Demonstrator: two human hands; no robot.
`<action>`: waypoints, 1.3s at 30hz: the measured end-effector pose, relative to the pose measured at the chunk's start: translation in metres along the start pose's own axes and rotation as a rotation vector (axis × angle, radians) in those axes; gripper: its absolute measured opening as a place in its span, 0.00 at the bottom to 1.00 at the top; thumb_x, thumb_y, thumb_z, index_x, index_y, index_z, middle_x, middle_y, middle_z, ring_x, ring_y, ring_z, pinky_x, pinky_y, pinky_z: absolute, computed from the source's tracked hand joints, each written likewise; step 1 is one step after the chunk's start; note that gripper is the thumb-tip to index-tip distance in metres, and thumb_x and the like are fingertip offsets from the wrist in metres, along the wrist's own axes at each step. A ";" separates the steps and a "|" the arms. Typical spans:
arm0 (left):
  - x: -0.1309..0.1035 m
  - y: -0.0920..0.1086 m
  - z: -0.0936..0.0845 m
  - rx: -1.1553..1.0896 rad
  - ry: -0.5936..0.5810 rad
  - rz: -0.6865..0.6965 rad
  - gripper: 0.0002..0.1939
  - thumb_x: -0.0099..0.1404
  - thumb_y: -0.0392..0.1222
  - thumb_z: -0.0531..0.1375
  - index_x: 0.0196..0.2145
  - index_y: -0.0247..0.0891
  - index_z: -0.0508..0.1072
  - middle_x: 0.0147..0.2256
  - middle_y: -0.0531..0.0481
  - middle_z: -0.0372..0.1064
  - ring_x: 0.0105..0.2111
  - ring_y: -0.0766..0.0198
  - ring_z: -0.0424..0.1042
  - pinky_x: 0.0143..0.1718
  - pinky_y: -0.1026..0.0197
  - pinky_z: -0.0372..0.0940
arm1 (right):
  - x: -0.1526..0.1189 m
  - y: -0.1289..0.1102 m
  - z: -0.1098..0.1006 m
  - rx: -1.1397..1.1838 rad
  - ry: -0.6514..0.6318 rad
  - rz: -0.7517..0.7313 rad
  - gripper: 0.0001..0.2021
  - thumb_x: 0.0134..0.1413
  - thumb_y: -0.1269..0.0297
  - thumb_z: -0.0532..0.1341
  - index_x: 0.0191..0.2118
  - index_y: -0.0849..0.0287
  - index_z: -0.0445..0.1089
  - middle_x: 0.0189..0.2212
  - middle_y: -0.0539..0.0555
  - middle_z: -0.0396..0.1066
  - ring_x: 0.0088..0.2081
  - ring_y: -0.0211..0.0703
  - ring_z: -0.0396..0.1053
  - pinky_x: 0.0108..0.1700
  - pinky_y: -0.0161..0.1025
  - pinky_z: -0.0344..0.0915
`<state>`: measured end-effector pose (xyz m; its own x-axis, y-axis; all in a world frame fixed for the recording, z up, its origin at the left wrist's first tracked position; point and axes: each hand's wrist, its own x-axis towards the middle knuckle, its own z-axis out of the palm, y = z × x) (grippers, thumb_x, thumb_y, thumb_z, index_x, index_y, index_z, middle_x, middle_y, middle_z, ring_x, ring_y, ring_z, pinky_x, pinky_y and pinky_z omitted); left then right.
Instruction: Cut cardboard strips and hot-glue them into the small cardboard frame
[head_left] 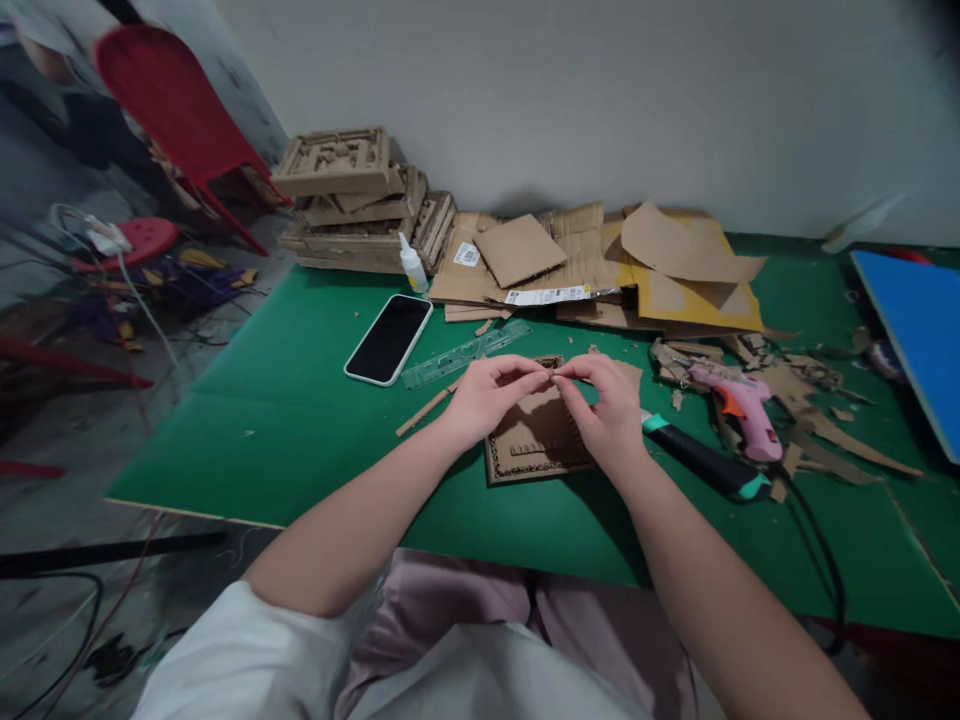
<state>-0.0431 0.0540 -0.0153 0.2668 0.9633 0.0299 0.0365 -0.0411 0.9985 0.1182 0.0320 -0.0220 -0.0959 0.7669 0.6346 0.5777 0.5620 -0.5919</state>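
Note:
A square cardboard panel (pixel 525 440) with raised corrugated edging and a short ridged strip lies on the green table in front of me. Over its upper part, my left hand (pixel 501 394) and my right hand (pixel 600 402) meet fingertip to fingertip. Both are closed in a pinch on a tiny brown cardboard piece (pixel 553 373), mostly hidden by the fingers. A clear ruler (pixel 465 354) and a thin cardboard strip (pixel 426 408) lie left of my hands. Beside my right wrist is a black and teal cutter (pixel 705 458).
On the green table (pixel 225 400) are a phone (pixel 390 340), a glue bottle (pixel 412 265), stacked cardboard boxes (pixel 337 165), flat cardboard (pixel 521 250), a pink glue gun (pixel 750 415) with a cable, scraps (pixel 840 430) and a blue board (pixel 911 335). Behind left, a person stands near a red chair (pixel 161 95).

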 end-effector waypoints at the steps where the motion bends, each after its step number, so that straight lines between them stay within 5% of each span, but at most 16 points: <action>1: 0.000 0.000 0.000 -0.009 0.006 0.002 0.10 0.54 0.45 0.64 0.30 0.36 0.76 0.29 0.50 0.75 0.30 0.66 0.72 0.36 0.62 0.66 | 0.000 0.000 0.000 0.005 -0.002 -0.003 0.02 0.55 0.68 0.57 0.33 0.56 0.67 0.30 0.53 0.70 0.36 0.42 0.67 0.40 0.42 0.64; 25: 0.001 -0.004 -0.002 -0.125 -0.072 -0.002 0.09 0.52 0.45 0.65 0.30 0.38 0.78 0.31 0.50 0.75 0.30 0.67 0.70 0.36 0.62 0.65 | -0.003 -0.005 0.001 0.079 0.084 0.114 0.02 0.51 0.65 0.62 0.31 0.52 0.72 0.29 0.50 0.73 0.34 0.43 0.70 0.40 0.44 0.66; 39: 0.001 -0.004 0.000 -0.037 0.006 -0.002 0.13 0.53 0.48 0.64 0.32 0.36 0.77 0.29 0.49 0.75 0.30 0.65 0.71 0.33 0.62 0.66 | -0.002 -0.004 0.001 0.018 0.096 0.085 0.02 0.52 0.65 0.62 0.30 0.52 0.71 0.28 0.50 0.73 0.34 0.43 0.70 0.40 0.44 0.66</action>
<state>-0.0435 0.0548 -0.0198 0.2609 0.9650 0.0279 0.0018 -0.0294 0.9996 0.1152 0.0282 -0.0212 0.0315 0.7794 0.6257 0.5656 0.5023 -0.6541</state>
